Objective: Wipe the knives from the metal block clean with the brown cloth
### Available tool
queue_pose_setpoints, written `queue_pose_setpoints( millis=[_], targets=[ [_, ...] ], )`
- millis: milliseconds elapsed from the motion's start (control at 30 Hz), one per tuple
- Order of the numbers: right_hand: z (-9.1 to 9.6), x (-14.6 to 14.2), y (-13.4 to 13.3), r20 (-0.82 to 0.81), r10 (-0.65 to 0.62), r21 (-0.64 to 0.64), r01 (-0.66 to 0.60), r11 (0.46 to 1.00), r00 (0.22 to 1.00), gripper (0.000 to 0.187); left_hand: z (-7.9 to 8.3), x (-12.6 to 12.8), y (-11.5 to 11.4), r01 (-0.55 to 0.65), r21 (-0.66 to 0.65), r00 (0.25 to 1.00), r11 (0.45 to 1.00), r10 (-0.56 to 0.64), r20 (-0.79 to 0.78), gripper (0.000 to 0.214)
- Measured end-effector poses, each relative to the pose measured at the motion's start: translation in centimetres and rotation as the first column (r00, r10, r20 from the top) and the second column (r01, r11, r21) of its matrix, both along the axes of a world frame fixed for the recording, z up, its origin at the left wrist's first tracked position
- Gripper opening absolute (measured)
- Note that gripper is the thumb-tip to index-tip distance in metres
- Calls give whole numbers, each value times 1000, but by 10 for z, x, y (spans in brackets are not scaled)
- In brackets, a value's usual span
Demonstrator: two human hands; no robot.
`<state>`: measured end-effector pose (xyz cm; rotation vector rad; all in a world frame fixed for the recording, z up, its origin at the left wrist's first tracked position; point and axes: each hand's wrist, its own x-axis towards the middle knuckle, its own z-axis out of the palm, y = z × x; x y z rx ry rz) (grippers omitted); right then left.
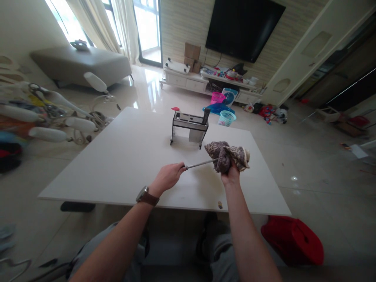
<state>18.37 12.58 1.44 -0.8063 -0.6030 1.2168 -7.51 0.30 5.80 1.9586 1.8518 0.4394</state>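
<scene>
My left hand (168, 177), with a watch at the wrist, is closed round the handle end of a thin metal rod-like utensil (200, 164). The utensil runs to the right into a brown patterned cloth (226, 154). My right hand (230, 175) is closed on that cloth from below, and the cloth is bunched round the utensil's far end, which is hidden. Both hands hover over the near right part of a white table (123, 156). Just behind them on the table stands a metal knife holder (189, 126) with one black handle sticking up.
A red bag (293, 239) lies on the floor at the table's near right corner. A drying rack with white bars (49, 117) stands on the left. Further back are a grey sofa (82, 62), a TV stand, plastic baskets (225, 117) and scattered toys.
</scene>
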Motion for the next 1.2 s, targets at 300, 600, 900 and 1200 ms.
queue_pose_setpoints(
  millis=[300,600,900,1200],
  targets=[
    [-3,-52,-33,33,83,-86,-80,993,996,46,-6,13,5,-163,42,974,986,154,166,38],
    [-4,-103,-68,166,208,71,-222,972,964,72,-17,29,1,-122,29,985,992,118,122,21],
    [-4,-98,-69,148,230,40,-239,970,962,69,-8,30,-1,-120,34,982,992,114,147,20],
    [-3,-98,-67,161,211,56,-223,973,964,68,-6,29,0,-109,27,986,994,105,131,23]
  ],
)
